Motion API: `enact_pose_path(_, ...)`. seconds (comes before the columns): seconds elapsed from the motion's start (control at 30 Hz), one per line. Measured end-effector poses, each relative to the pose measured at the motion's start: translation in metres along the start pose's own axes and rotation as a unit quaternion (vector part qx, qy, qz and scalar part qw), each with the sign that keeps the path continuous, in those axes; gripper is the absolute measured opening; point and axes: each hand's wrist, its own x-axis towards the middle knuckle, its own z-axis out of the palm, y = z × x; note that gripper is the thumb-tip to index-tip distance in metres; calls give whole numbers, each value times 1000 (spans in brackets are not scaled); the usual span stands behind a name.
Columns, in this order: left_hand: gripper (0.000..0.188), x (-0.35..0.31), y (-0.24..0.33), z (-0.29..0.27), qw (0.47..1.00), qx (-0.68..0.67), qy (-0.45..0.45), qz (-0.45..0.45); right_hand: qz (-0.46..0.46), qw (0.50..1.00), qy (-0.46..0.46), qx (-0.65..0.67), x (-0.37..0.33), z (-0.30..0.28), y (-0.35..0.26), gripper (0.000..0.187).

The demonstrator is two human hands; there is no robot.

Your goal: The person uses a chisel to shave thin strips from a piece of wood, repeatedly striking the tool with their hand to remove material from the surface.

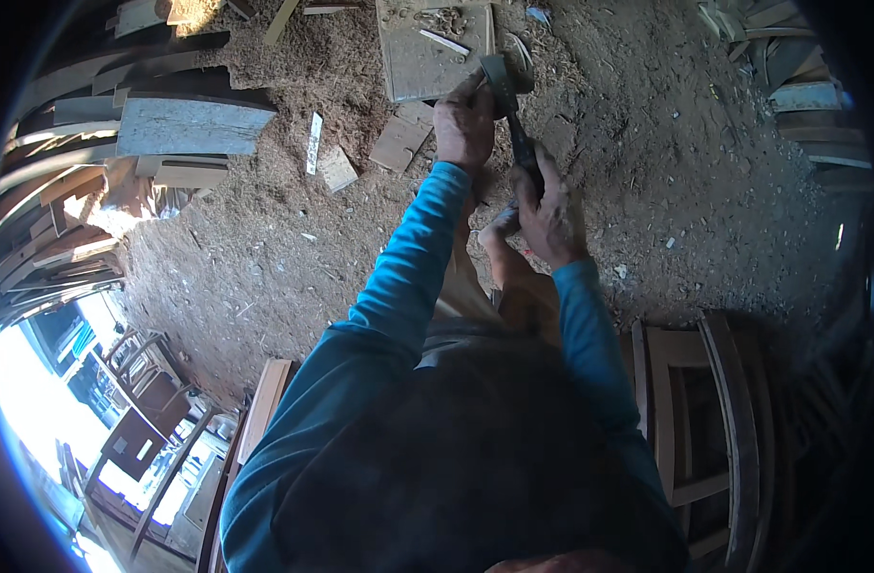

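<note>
In front of me, both my hands are on a dark-handled tool [521,143] with a broad grey-green head. Its exact kind is hard to make out. My right hand [551,215] wraps around the lower end of the handle. Up at the head, my left hand [463,129] is closed with its fingers against the side. Just beyond the hands lies a flat wooden block [408,57], with a pale strip [444,43] and some curled scraps on top.
Sawdust and chips cover the ground. Board offcuts [399,143] lie near the block. Stacked planks [193,126] fill the left, more wood pieces [809,95] the far right. A wooden frame [685,349] stands at lower right, chair-like frames [146,430] at lower left.
</note>
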Motion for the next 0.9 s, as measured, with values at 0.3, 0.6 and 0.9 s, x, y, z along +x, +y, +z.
enact_pose_path(0.3, 38, 8, 13, -9, 989, 141, -29, 27, 24, 999, -20, 28, -5, -2, -7, 48)
enact_pose_path(0.6, 41, 6, 13, -16, 984, 163, -47, 53, 14, 999, -20, 38, -6, 2, -3, 50)
enact_pose_path(0.9, 38, 6, 15, -13, 995, 84, -39, 24, 62, 998, -10, 0, 8, 9, -13, 51)
